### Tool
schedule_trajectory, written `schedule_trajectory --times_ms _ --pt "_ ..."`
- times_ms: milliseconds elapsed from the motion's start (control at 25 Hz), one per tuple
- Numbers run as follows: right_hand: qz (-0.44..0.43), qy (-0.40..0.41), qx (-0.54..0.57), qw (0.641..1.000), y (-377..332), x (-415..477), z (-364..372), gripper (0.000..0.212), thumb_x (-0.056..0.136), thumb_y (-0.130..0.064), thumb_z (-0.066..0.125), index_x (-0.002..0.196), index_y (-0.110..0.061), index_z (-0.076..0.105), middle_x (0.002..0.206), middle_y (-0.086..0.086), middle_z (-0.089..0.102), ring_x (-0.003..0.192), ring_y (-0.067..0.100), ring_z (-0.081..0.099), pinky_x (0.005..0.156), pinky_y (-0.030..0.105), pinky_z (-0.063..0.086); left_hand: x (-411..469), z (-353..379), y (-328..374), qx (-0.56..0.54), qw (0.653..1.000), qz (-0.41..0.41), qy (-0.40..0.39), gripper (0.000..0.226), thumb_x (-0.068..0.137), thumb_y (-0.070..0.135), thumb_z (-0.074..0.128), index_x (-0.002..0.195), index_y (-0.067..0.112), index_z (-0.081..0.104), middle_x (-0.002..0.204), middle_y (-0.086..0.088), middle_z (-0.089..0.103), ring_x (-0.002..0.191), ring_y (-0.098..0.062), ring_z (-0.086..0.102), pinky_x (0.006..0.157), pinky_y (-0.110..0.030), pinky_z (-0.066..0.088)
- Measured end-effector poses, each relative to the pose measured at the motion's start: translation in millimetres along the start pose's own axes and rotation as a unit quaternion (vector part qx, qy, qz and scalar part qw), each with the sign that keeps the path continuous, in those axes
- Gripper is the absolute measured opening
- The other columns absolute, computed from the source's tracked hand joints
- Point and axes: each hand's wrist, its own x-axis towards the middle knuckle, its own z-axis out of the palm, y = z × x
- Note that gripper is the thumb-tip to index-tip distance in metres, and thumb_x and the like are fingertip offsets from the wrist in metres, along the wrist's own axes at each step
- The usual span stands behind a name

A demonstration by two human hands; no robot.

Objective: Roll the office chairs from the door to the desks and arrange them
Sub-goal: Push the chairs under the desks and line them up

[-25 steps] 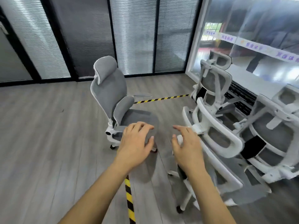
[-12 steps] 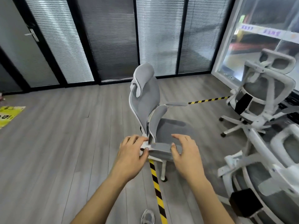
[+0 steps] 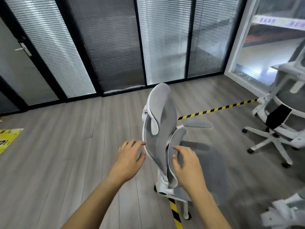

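Grey chair (image 3: 160, 129) at centre: matt grey mesh cloth on back, headrest and seat, set in a smooth white plastic frame with a slight sheen. Floor (image 3: 57, 154): grey wood-look planks, matt with visible grain, crossed by glossy yellow-and-black tape (image 3: 217, 108) toward 2 o'clock. At 12 o'clock, glass panels (image 3: 165, 38) over ribbed blinds, in smooth black frames; second chair (image 3: 280, 126) at 3 o'clock shows white plastic and grey mesh.

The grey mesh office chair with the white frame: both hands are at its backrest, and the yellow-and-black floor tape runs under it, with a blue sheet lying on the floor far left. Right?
Not quite. The head view shows the sheet at far left is yellow, not blue. The rest holds: both hands, left and right, are at the grey mesh office chair, and the yellow-and-black floor tape runs under it.
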Motion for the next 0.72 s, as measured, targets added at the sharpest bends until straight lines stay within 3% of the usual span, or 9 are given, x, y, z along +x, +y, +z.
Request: schedule_trajectory --times_ms 240,400,560,640,720 --pt "0.062 0.048 -0.040 0.996 18 73 51 0.029 0.094 -0.024 0.059 0.121 -0.032 0.062 0.119 -0.016 0.060 0.110 0.013 0.054 0.095 0.034 0.043 172 11 -74 -0.026 0.998 0.054 -0.026 0.040 0.101 0.030 0.038 0.138 0.018 0.047 0.136 -0.006 0.055 0.122 -0.032 0.049 0.103 -0.043 0.037" --pt "0.166 0.117 -0.066 0.977 21 99 97 0.031 0.093 -0.023 0.061 0.123 -0.030 0.063 0.121 -0.014 0.061 0.111 0.014 0.054 0.095 0.033 0.044 294 36 -126 -0.081 0.987 0.120 -0.074 0.054 0.094 0.035 0.026 0.141 0.016 0.046 0.135 -0.013 0.057 0.124 -0.035 0.052 0.107 -0.048 0.038" --pt "0.292 0.190 -0.092 0.933 -10 108 157 0.024 0.096 -0.028 0.058 0.119 -0.032 0.065 0.116 -0.018 0.061 0.109 0.010 0.054 0.090 0.025 0.039 386 69 -162 -0.145 0.936 0.255 -0.195 0.054 0.098 0.051 0.023 0.141 0.028 0.046 0.141 -0.005 0.055 0.128 -0.025 0.052 0.109 -0.045 0.041" --pt "0.352 0.217 -0.110 0.904 -34 110 186 0.018 0.095 -0.031 0.058 0.109 -0.032 0.068 0.109 -0.016 0.064 0.103 0.012 0.057 0.086 0.027 0.040 411 80 -170 -0.128 0.902 0.333 -0.243 0.054 0.101 0.053 0.022 0.143 0.028 0.047 0.146 0.008 0.045 0.135 -0.015 0.043 0.116 -0.032 0.030" --pt "0.393 0.235 -0.141 0.878 -56 110 218 0.017 0.093 -0.038 0.053 0.097 -0.032 0.069 0.098 -0.013 0.066 0.095 0.018 0.060 0.082 0.033 0.043 431 86 -171 -0.084 0.876 0.402 -0.253 0.070 0.097 0.066 0.007 0.144 0.030 0.045 0.148 0.015 0.037 0.145 -0.013 0.031 0.122 -0.033 0.019"
